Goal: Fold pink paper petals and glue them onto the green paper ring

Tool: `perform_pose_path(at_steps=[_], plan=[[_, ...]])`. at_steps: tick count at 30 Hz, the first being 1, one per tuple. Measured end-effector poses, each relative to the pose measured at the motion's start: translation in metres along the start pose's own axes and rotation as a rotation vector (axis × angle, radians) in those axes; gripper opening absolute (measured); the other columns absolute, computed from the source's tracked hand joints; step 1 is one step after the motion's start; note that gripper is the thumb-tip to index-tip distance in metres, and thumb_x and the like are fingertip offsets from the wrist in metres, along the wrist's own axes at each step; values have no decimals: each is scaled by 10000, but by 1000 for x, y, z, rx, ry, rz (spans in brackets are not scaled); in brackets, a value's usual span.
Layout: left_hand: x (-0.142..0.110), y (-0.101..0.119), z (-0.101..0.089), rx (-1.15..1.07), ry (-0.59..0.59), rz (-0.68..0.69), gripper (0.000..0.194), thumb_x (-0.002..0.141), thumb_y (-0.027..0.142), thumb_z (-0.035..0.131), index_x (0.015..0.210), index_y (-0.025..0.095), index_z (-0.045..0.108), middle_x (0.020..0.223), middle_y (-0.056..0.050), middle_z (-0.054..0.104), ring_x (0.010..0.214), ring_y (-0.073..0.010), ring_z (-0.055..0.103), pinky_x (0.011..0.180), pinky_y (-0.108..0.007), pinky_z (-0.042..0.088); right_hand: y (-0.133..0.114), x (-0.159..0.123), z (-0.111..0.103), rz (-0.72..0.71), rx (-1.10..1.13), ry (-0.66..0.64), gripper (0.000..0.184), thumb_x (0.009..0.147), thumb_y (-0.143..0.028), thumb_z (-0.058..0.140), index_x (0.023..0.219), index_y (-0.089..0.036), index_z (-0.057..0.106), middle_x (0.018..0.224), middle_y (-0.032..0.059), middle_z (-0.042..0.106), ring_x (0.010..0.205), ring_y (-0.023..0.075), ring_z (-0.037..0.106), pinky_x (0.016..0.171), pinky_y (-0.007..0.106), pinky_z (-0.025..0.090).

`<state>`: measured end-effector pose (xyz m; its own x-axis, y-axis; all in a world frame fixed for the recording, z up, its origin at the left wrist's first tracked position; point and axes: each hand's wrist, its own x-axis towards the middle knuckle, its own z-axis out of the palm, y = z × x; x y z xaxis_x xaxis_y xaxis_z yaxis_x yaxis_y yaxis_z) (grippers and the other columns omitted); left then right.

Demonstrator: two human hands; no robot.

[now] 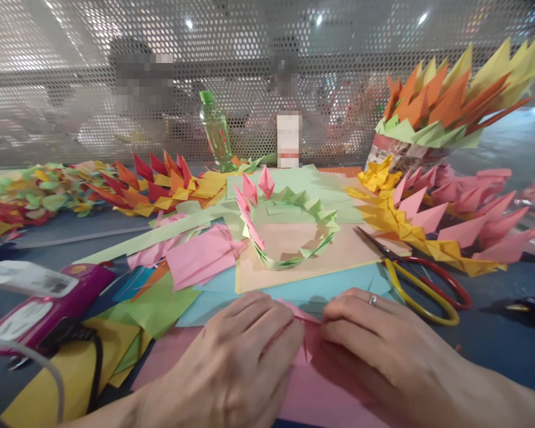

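Note:
Between my two hands is a small folded piece of pink paper [310,340], low in the head view over larger pink sheets [334,395]. My left hand [245,351] is closed on its left side, fingers curled. My right hand [374,342], with a ring on one finger, pinches its right side. Both sets of fingers hide much of the folds. Just beyond them stands a ring of folded green paper [294,261] with several pink paper points on its left side, resting on a peach sheet [267,276].
Scissors [421,285] with red and yellow handles lie right. A magenta glue gun [57,303] with a cable sits left. Pink slips [205,255], a green bottle [216,134], red-orange paper crown [156,184], pink-yellow crown [428,220] and a tall decorated container [392,148] surround the work. Perforated metal [249,71] stands behind.

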<state>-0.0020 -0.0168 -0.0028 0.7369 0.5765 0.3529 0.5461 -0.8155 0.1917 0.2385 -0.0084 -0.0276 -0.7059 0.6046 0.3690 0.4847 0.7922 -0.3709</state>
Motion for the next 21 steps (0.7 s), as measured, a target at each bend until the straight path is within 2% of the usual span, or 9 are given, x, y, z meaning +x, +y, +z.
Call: perform_pose_path(at_steps=[3, 7, 9, 11, 13, 17, 21], plan=[[2, 3, -3, 23, -6, 41, 223, 997, 121, 460, 981, 146, 680, 887, -50, 682, 841, -208, 666, 818, -361, 586, -1, 0, 1, 10, 1, -7, 172, 863, -34, 642, 969, -168, 655, 968, 38, 650, 862, 195, 570, 807, 340, 489], [0, 3, -3, 54, 12, 86, 367, 1007, 67, 342, 888, 146, 680, 804, -51, 672, 752, -197, 670, 762, -328, 589, -4, 1, 1, 10, -7, 48, 115, 911, -94, 621, 1008, -156, 616, 920, 40, 651, 840, 200, 572, 781, 346, 470], [-3, 3, 2, 58, 73, 81, 401, 1004, 45, 330, 843, 155, 680, 742, -38, 659, 725, -185, 670, 772, -306, 584, -4, 2, 2, 8, -12, 62, 109, 921, -111, 618, 1021, -152, 620, 900, 40, 652, 819, 199, 569, 753, 345, 463], [-5, 2, 9, 29, 154, 64, 381, 995, 38, 357, 859, 176, 685, 721, -23, 659, 715, -171, 670, 772, -280, 581, -4, 2, 3, 4, -13, 41, 62, 926, -113, 612, 952, -159, 644, 868, 39, 641, 788, 195, 554, 729, 341, 456], [-6, 1, 16, -7, 196, 40, 358, 990, 53, 379, 895, 199, 692, 732, -16, 673, 705, -166, 673, 759, -273, 583, -4, 0, 4, 10, -9, 21, 105, 919, -88, 608, 877, -168, 662, 855, 38, 630, 773, 189, 539, 727, 336, 453], [-6, 0, 19, -27, 202, 24, 321, 1004, 123, 403, 915, 221, 696, 731, -15, 674, 671, -169, 673, 724, -290, 597, -2, -2, 4, 32, 4, 21, 149, 893, -46, 620, 860, -176, 685, 865, 30, 631, 775, 177, 537, 729, 316, 449], [-3, 2, 12, -42, 148, 32, 313, 1003, 120, 402, 935, 214, 693, 744, -22, 671, 682, -163, 669, 716, -283, 604, -4, 2, 3, 25, 10, 37, 156, 950, -131, 599, 827, -175, 684, 838, 37, 630, 767, 176, 543, 728, 315, 452]])
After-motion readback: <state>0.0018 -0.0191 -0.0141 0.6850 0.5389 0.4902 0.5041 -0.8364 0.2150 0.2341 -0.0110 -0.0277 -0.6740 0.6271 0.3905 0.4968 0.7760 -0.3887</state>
